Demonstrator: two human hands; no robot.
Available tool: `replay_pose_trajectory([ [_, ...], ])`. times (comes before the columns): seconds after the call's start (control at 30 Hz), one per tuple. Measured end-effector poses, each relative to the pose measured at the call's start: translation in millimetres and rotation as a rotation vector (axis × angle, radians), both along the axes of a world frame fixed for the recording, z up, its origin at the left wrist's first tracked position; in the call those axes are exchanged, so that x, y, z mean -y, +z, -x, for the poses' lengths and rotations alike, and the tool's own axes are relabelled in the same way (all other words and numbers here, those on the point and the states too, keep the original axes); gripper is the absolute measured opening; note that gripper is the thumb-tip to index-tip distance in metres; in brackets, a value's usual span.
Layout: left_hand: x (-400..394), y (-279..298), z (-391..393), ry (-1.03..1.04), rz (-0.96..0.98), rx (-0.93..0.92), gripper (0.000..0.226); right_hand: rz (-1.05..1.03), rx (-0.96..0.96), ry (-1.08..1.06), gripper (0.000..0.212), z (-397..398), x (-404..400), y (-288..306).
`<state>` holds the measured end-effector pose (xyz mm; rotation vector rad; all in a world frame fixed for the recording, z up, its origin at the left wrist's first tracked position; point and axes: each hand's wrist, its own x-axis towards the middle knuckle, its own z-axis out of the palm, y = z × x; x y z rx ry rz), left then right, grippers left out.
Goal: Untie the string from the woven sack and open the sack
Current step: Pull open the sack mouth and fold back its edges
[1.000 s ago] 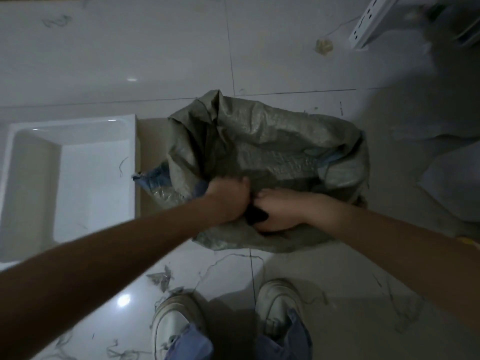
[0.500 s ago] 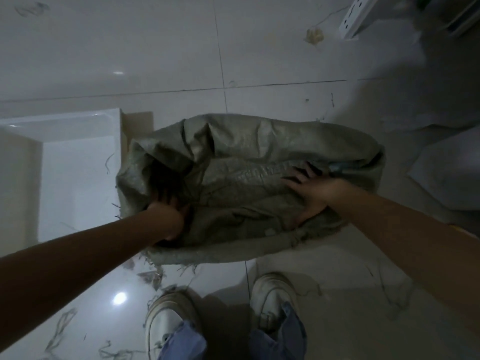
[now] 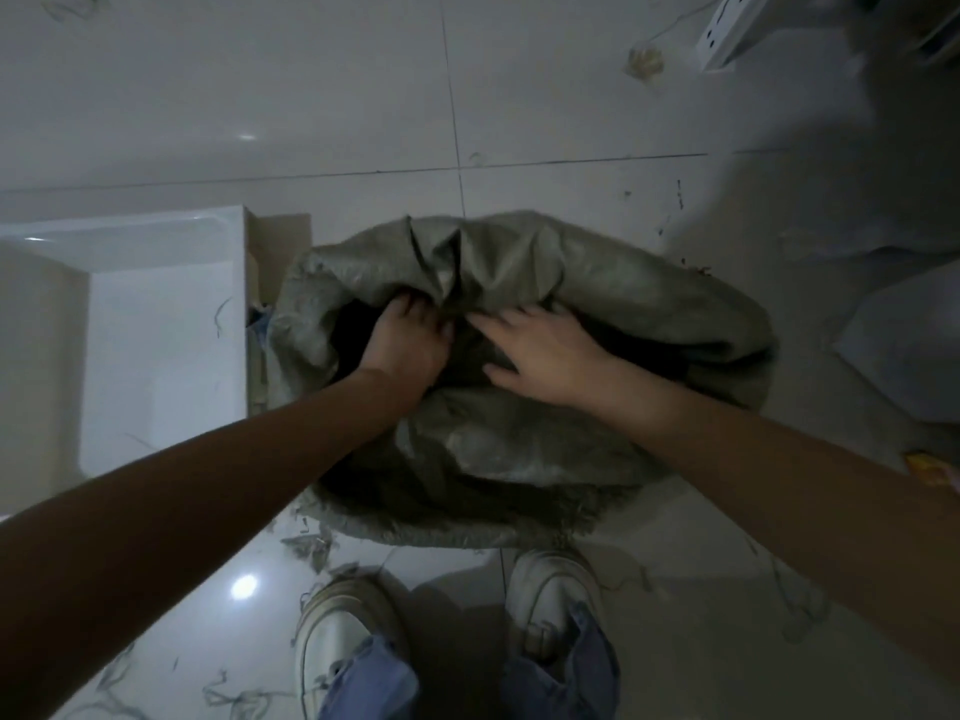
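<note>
Your left hand (image 3: 408,341) is curled down onto a fold of the woven sack (image 3: 545,407) at the far side of its mouth, fingers bunching the fabric; can't tell how firm the grip is. Your right hand (image 3: 540,350) is just right of it, fingers spread wide, palm flat on the sack fabric, gripping nothing. The sack sits on the tiled floor (image 3: 363,96) under both hands, mouth slack, with a dark opening just left of your left hand. No string visible at the neck. Frayed strands (image 3: 311,550) lie on the floor near your shoes (image 3: 553,595), on your side of the hands. A white tub (image 3: 156,324) stands well left of your left hand, beside the sack.
</note>
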<state>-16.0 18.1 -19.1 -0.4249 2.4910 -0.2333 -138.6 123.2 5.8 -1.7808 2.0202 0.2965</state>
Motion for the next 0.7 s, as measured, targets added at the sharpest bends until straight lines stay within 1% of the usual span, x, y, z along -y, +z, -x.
replay_pose_trajectory([
  [0.07, 3, 7, 11, -0.109, 0.102, 0.011, 0.054, 0.003, -0.081, -0.045, 0.082, 7, 19, -5],
  [0.13, 11, 5, 13, -0.146, 0.144, 0.085, 0.061, -0.081, -0.158, -0.101, 0.098, 21, 26, -17],
  [0.2, 23, 0, 9, -0.224, 0.206, 0.140, 0.073, -0.169, -0.268, -0.055, 0.109, 33, 27, -33],
  [0.27, 37, -8, 4, -0.296, 0.146, 0.093, 0.085, -0.213, -0.373, 0.034, 0.114, 44, 24, -46],
  [0.33, 51, -16, -3, -0.292, 0.017, 0.034, 0.086, -0.226, -0.373, 0.054, 0.120, 54, 20, -56],
  [0.37, 58, -21, -7, -0.294, -0.009, 0.032, 0.086, -0.246, -0.364, 0.052, 0.123, 59, 18, -60],
  [0.43, 71, -27, -12, -0.285, -0.013, 0.073, 0.094, -0.302, -0.355, 0.056, 0.127, 67, 15, -65],
  [0.53, 86, -32, -16, -0.297, 0.006, 0.172, 0.111, -0.354, -0.321, 0.049, 0.128, 80, 12, -70],
  [0.6, 97, -38, -22, -0.311, 0.004, 0.189, 0.119, -0.364, -0.287, 0.043, 0.126, 89, 11, -71],
  [0.7, 114, -43, -32, -0.350, 0.019, 0.170, 0.139, -0.364, -0.257, 0.014, 0.124, 98, 6, -74],
])
